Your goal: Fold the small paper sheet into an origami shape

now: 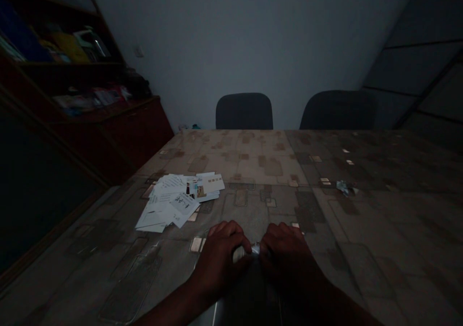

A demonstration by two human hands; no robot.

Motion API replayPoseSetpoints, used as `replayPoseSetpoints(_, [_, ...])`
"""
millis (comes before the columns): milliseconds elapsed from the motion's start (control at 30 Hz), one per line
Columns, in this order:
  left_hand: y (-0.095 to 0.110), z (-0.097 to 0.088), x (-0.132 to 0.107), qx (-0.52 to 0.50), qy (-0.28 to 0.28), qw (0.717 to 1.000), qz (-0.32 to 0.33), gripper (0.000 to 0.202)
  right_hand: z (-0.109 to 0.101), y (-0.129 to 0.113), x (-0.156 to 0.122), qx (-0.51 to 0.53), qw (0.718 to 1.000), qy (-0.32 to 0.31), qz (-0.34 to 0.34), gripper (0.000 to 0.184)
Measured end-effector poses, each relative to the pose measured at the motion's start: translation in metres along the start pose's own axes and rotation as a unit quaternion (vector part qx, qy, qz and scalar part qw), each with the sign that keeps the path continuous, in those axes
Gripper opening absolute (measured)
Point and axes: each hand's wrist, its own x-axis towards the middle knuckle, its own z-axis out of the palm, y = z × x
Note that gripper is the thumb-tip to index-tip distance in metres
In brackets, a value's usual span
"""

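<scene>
Left hand (220,256) and right hand (285,253) are curled shut, pinching a small shiny wrapper (255,250) between them at the near table (253,171) edge. Risk: in dim light the wrapper may tear unevenly or slip from the fingertips. Cards (177,200) lie left of the wrapper; a crumpled scrap (345,187) lies far right. Nothing obstructs the hands.
</scene>
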Motion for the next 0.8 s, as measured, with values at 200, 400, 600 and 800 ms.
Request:
replayPoseSetpoints(200, [0.0033,0.001,0.0012,0.01,0.003,1.0,-0.009,0.014,-0.0031,-0.0019,0.0005,0.018,1.0,-0.007,0.011,0.013])
replayPoseSetpoints(400, [0.0079,0.0008,0.0008,0.02,0.001,1.0,-0.011,0.012,0.0004,-0.0003,-0.0012,0.005,1.0,0.002,0.01,0.013])
replayPoseSetpoints(600, [0.0095,0.0012,0.004,0.039,0.002,0.999,-0.025,0.011,0.003,0.0006,-0.0009,0.005,1.0,0.007,0.01,0.012])
replayPoseSetpoints(800, [0.0079,-0.0038,0.0024,0.022,-0.017,0.999,-0.027,0.011,0.0012,0.001,-0.0011,0.044,0.999,0.01,0.02,0.011])
